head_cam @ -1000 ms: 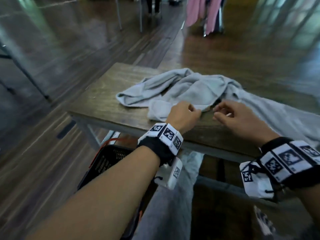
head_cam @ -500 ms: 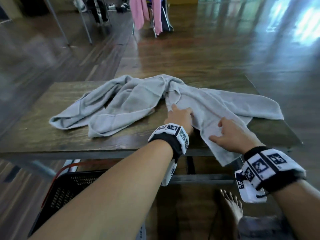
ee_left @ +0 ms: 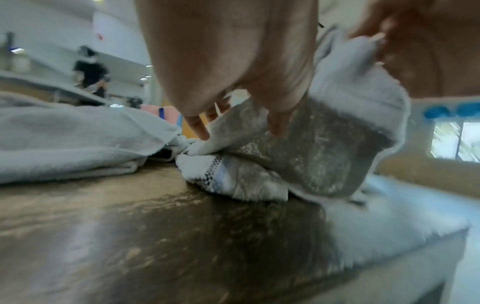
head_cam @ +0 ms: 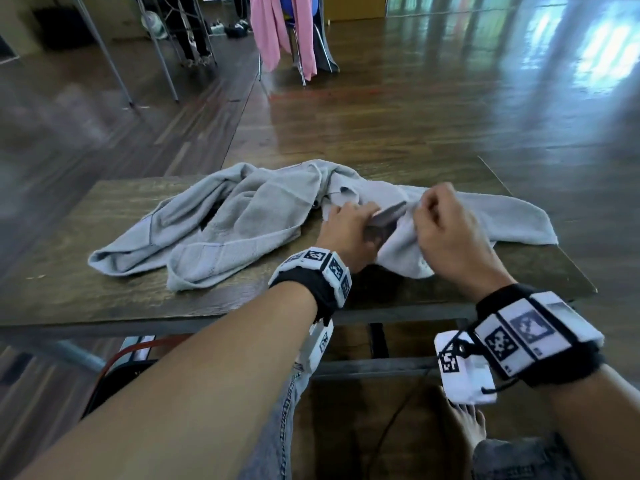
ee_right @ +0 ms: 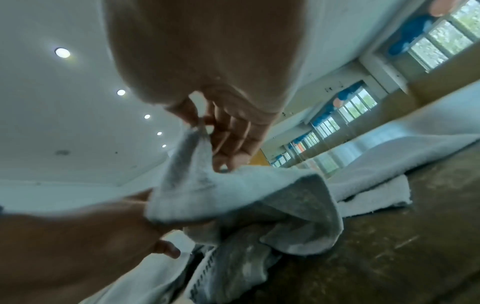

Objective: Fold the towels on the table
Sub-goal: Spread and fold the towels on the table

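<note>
The right hand [head_cam: 446, 233], flat on the towel [head_cam: 408, 233] half a second ago, now pinches its edge up off the table [head_cam: 69, 289] while the left hand [head_cam: 346, 233] grips nearby, readying a fold.

The head camera looks forward and down from above onto the worktop [head_cam: 104, 289] and both forearms. Each wrist camera sits low, just above the wood, looking along its palm, very close. All three share the lifted grey towel [head_cam: 401, 244] fold [ee_left: 324, 154] [ee_right: 246, 195] between the hands.
</note>
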### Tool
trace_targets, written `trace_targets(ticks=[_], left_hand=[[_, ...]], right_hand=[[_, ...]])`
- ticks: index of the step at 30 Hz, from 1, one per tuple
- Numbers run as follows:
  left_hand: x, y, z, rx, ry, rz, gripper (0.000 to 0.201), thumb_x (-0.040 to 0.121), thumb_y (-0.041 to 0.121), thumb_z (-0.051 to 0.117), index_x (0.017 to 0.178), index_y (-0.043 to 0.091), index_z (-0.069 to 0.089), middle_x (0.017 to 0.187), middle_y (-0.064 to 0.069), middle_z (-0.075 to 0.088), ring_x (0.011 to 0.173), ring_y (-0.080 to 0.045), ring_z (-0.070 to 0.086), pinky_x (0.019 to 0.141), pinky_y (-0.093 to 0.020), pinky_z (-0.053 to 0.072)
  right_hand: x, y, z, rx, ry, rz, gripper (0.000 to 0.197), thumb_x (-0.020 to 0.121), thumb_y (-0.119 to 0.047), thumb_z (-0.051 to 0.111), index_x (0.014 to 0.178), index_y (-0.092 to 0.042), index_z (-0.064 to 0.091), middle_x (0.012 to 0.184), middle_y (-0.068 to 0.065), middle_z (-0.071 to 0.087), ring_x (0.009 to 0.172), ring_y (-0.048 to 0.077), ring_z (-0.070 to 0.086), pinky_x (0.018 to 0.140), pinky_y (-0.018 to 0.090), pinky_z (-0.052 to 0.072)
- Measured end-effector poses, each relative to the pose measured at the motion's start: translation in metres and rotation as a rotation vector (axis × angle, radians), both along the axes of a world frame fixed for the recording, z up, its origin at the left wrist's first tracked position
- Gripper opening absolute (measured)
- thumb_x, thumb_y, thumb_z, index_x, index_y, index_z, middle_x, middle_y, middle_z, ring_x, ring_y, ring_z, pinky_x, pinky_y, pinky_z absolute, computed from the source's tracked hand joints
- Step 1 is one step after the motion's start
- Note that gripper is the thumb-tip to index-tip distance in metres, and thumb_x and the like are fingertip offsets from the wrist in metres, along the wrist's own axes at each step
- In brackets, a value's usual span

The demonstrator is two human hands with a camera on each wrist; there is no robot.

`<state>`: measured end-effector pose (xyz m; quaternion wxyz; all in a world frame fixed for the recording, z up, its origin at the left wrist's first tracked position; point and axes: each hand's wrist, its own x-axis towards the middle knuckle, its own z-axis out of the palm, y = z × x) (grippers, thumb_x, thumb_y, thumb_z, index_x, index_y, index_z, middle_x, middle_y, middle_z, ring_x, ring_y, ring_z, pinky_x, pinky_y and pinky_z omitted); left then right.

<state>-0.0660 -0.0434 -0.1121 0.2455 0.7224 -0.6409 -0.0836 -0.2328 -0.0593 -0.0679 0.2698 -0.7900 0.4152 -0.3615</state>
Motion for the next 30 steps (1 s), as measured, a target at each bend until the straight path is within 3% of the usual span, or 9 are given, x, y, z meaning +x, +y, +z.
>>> trace_targets(ticks=[7,10,14,17,19,22,25,27,30], left_hand=[[0.035,-0.002,0.032,-0.074,-0.066,0.169,0.017,0.088,0.031,0.059,0.076,0.019,0.061,0.091,-0.010,0.066,0.091,-0.030,0.060,0.079,-0.042,0.049],[0.038,0.001,0.052,-0.160,0.060,0.214,0.029,0.089,0.029,0.047,0.063,0.017,0.046,0.072,-0.006,0.059,0.080,-0.033,0.060,0.072,-0.040,0.045],[0.022,0.006,0.079,-0.352,0.294,0.027,0.023,0.093,0.023,0.054,0.076,0.008,0.053,0.061,0.002,0.052,0.061,-0.022,0.052,0.062,-0.035,0.042],[0.001,0.012,0.094,-0.265,0.310,-0.198,0.020,0.096,0.026,0.058,0.079,0.015,0.056,0.058,0.011,0.050,0.056,-0.007,0.048,0.059,-0.027,0.039],[-0.007,0.015,0.095,-0.202,0.265,-0.292,0.020,0.094,0.032,0.063,0.082,0.016,0.058,0.058,0.014,0.053,0.056,-0.001,0.049,0.059,-0.021,0.039],[-0.001,0.020,0.088,-0.119,0.147,-0.326,0.026,0.084,0.036,0.075,0.085,0.017,0.058,0.065,0.014,0.057,0.062,-0.004,0.054,0.060,-0.022,0.039],[0.022,0.027,0.075,0.000,-0.129,-0.157,0.006,0.083,0.020,0.069,0.087,0.016,0.066,0.083,-0.002,0.068,0.078,-0.021,0.060,0.064,-0.030,0.039],[0.040,0.034,0.063,0.107,-0.272,0.048,0.009,0.085,0.018,0.061,0.082,0.018,0.069,0.086,-0.005,0.071,0.077,-0.022,0.059,0.059,-0.025,0.037],[0.055,0.039,0.057,0.156,-0.161,0.234,0.016,0.086,0.016,0.057,0.080,0.007,0.068,0.084,-0.019,0.071,0.084,-0.036,0.066,0.065,-0.036,0.047]], right_hand=[[-0.011,-0.004,0.025,-0.098,-0.626,-0.115,0.019,0.096,-0.007,0.030,0.092,-0.021,0.041,0.082,-0.006,0.044,0.071,0.005,0.043,0.062,0.018,0.038],[-0.024,-0.018,0.014,-0.010,-0.438,-0.279,0.010,0.101,-0.007,0.037,0.108,-0.015,0.037,0.103,-0.002,0.053,0.090,-0.003,0.052,0.078,0.020,0.044],[-0.027,-0.019,0.000,-0.009,-0.049,-0.274,0.055,0.089,-0.018,0.066,0.135,-0.016,0.036,0.138,0.010,0.039,0.122,0.021,0.033,0.097,0.033,0.028],[-0.018,-0.007,-0.004,-0.096,0.113,-0.067,0.067,0.080,-0.042,0.077,0.136,-0.035,0.039,0.128,0.000,0.033,0.124,0.017,0.027,0.098,0.036,0.028],[-0.017,-0.006,-0.006,-0.061,0.229,-0.027,0.040,0.085,-0.057,0.062,0.119,-0.037,0.051,0.110,-0.001,0.049,0.106,0.017,0.046,0.085,0.038,0.042],[-0.022,-0.012,-0.001,-0.105,0.082,-0.055,0.019,0.098,-0.038,0.046,0.094,-0.025,0.059,0.077,-0.003,0.065,0.069,0.014,0.063,0.057,0.031,0.045],[-0.026,-0.016,0.015,-0.036,-0.321,-0.145,0.019,0.100,-0.026,0.043,0.094,-0.021,0.061,0.068,0.007,0.067,0.052,0.016,0.067,0.045,0.028,0.053],[-0.031,-0.020,0.017,-0.031,-0.478,-0.245,0.019,0.097,-0.028,0.043,0.096,-0.025,0.061,0.075,0.001,0.071,0.064,0.017,0.072,0.055,0.026,0.058],[-0.036,-0.026,0.009,-0.009,-0.368,-0.276,0.029,0.096,-0.023,0.048,0.123,-0.030,0.056,0.107,0.001,0.069,0.095,0.016,0.067,0.082,0.033,0.057]])
